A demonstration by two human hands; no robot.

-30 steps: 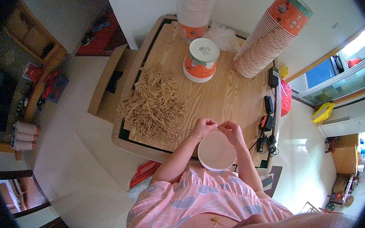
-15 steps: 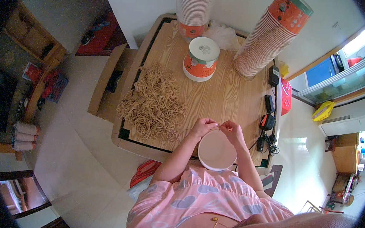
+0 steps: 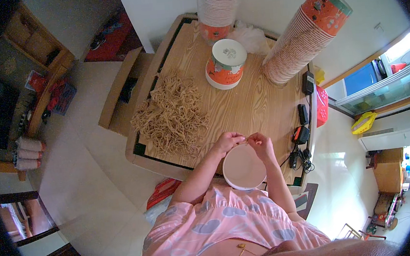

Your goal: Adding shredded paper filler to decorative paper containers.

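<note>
A white paper tub (image 3: 244,167) sits against my lap at the table's near edge, its open mouth facing up at me. At its far rim, the fingertips of my left hand (image 3: 230,143) and my right hand (image 3: 262,146) are pinched close together. Between them shows a small bit of tan cord, mostly hidden by the fingers. Beyond my left hand lies a tangled heap of tan cords (image 3: 173,116). Farther back, an orange and green printed tub (image 3: 225,71) stands upside down, its white base up.
Two tall stacks of nested tubs stand behind, one upright (image 3: 218,6) and one leaning (image 3: 303,36), with a clear plastic bag (image 3: 250,38) between them. Black adapters (image 3: 301,135) and cables line the table's right edge. An open cardboard box (image 3: 120,89) adjoins the left side.
My hands stay pinched at the tub's rim, with only slight finger movement. The tub has tilted or shifted very slightly; the other things stay put.
</note>
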